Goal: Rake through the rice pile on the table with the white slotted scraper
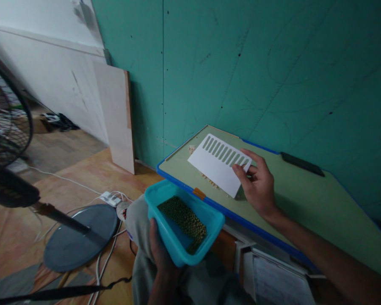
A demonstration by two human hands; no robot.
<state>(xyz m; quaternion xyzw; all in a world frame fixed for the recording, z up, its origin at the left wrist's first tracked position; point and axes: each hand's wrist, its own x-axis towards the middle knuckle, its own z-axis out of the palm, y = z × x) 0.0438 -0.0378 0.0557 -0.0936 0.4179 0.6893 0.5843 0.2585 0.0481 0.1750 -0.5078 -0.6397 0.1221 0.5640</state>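
My left hand (pixel 163 254) grips the near left side of a teal plastic tub (pixel 206 212), held slightly tilted by my knee below the table edge. Small green and yellowish beans (pixel 184 222) are heaped along one side of it. In my right hand (pixel 260 186), a white flat scraper (pixel 214 169) with a row of long slots is pinched at its right end. Its long edge leans low over the light green tabletop (pixel 305 195). Pale loose beans (pixel 211 181) lie along that edge, partly hidden by the scraper. A few more pale bits (pixel 191 148) sit at its far left corner.
A black phone-like slab (pixel 301 164) lies at the table's back edge, against the green wall (pixel 209 63). To the left stands a fan with a round base (pixel 82 237). White cables run past a power strip (pixel 110 198). A pale board (pixel 116 118) leans on the wall.
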